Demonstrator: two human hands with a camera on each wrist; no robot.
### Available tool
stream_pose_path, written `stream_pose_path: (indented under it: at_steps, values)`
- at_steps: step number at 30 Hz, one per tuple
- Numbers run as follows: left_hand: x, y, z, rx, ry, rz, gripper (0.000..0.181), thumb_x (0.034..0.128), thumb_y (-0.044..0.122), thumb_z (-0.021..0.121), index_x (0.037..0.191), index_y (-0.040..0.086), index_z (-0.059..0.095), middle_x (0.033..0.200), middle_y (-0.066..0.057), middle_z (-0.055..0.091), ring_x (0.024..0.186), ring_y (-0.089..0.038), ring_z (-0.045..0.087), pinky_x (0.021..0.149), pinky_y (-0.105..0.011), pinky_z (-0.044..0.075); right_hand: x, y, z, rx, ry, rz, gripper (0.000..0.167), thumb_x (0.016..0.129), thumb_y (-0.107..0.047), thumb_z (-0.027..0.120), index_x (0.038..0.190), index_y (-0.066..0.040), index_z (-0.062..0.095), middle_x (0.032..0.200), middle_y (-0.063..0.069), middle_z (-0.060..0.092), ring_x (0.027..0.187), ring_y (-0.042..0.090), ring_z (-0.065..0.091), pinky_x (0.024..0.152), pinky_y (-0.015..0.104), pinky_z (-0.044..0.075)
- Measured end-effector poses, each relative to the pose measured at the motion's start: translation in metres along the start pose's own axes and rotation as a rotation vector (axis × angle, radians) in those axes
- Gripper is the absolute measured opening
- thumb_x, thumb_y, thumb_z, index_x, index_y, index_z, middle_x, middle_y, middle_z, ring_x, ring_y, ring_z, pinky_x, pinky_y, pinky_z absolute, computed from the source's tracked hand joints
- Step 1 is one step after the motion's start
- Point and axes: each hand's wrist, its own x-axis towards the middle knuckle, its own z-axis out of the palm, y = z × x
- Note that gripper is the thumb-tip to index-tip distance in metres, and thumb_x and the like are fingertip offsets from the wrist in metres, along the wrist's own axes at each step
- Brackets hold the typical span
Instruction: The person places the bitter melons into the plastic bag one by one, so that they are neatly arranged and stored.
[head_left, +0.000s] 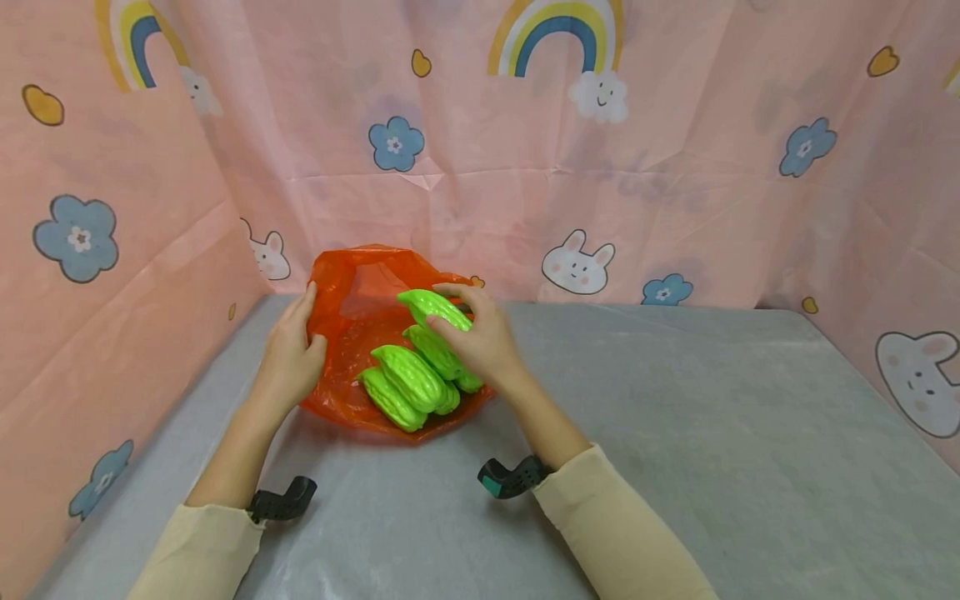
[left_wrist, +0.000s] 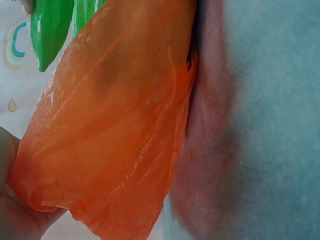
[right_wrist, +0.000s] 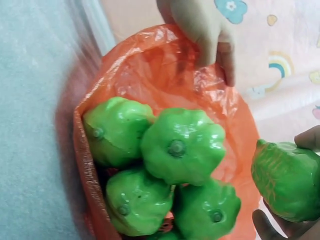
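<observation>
An orange plastic bag [head_left: 330,292] lies on the table with its mouth open. My left hand [head_left: 291,354] grips the bag's left rim; in the left wrist view the bag's film [left_wrist: 110,145] covers much of the picture. Several bright green, ridged bitter melons [head_left: 411,379] lie together inside the bag, stem ends showing in the right wrist view. One more bitter melon [head_left: 433,308] is in my right hand [head_left: 486,340], between thumb and fingers, over the right side of the bag's mouth. The right wrist view shows this held melon [right_wrist: 285,180] apart from the others.
A grey cloth-covered table [head_left: 675,433] extends to the right of the bag. Pink printed curtains [head_left: 465,200] with rainbows, rabbits and flowers hang behind and at both sides. A black camera mount [head_left: 513,477] sits on each wrist.
</observation>
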Motion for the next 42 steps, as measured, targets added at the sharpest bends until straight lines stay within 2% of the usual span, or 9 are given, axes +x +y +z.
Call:
stream_pose_path:
  at_steps: [5,10,19,31,39,42]
  values:
    - [0.000,0.000,0.000,0.004,-0.007,-0.008,0.069,0.0959,-0.003,0.043,0.160,0.002,0.020,0.166,-0.023,0.027,0.151,-0.046,0.028,0.118,-0.063,0.031,-0.002,0.002,0.005,0.013,-0.012,-0.010,0.039,0.094,-0.023,0.068,0.133,-0.017,0.068,0.131,0.006,0.065,0.119,0.023,0.059,0.098,0.045,0.053]
    - [0.000,-0.001,0.000,0.011,-0.002,0.000,0.069,0.0955,-0.003,0.043,0.160,0.001,0.021,0.165,-0.023,0.027,0.151,-0.046,0.029,0.118,-0.063,0.031,-0.004,0.001,0.010,0.001,-0.010,0.026,0.037,0.093,-0.026,0.068,0.131,-0.024,0.069,0.130,0.004,0.064,0.113,0.021,0.062,0.092,0.041,0.055]
    - [0.001,-0.003,0.002,0.012,-0.001,0.002,0.068,0.0953,-0.003,0.043,0.160,0.000,0.022,0.164,-0.024,0.028,0.150,-0.046,0.029,0.118,-0.063,0.031,-0.008,0.000,0.018,-0.010,-0.028,0.039,0.037,0.093,-0.024,0.067,0.130,-0.021,0.069,0.127,0.007,0.063,0.103,0.022,0.060,0.080,0.033,0.054]
    - [0.002,-0.005,0.002,0.019,0.011,0.013,0.068,0.0946,-0.003,0.044,0.159,-0.001,0.023,0.163,-0.026,0.030,0.149,-0.047,0.031,0.118,-0.063,0.031,-0.012,-0.005,0.026,-0.047,-0.025,0.056,0.038,0.092,-0.024,0.066,0.130,-0.021,0.069,0.128,0.007,0.063,0.109,0.022,0.061,0.086,0.038,0.055]
    - [0.001,-0.003,0.001,0.029,0.005,0.008,0.067,0.0950,-0.003,0.044,0.159,-0.001,0.023,0.163,-0.026,0.030,0.149,-0.048,0.031,0.117,-0.063,0.032,-0.014,-0.010,0.029,-0.088,-0.047,0.079,0.035,0.093,-0.026,0.065,0.127,-0.021,0.071,0.122,0.006,0.065,0.099,0.020,0.060,0.076,0.030,0.054]
    - [0.001,-0.003,0.001,0.030,0.001,0.011,0.067,0.0952,-0.004,0.044,0.159,-0.001,0.023,0.163,-0.026,0.030,0.149,-0.047,0.031,0.117,-0.063,0.032,-0.015,-0.011,0.029,-0.097,-0.050,0.080,0.035,0.093,-0.027,0.065,0.127,-0.021,0.071,0.123,0.006,0.065,0.100,0.020,0.061,0.076,0.030,0.054]
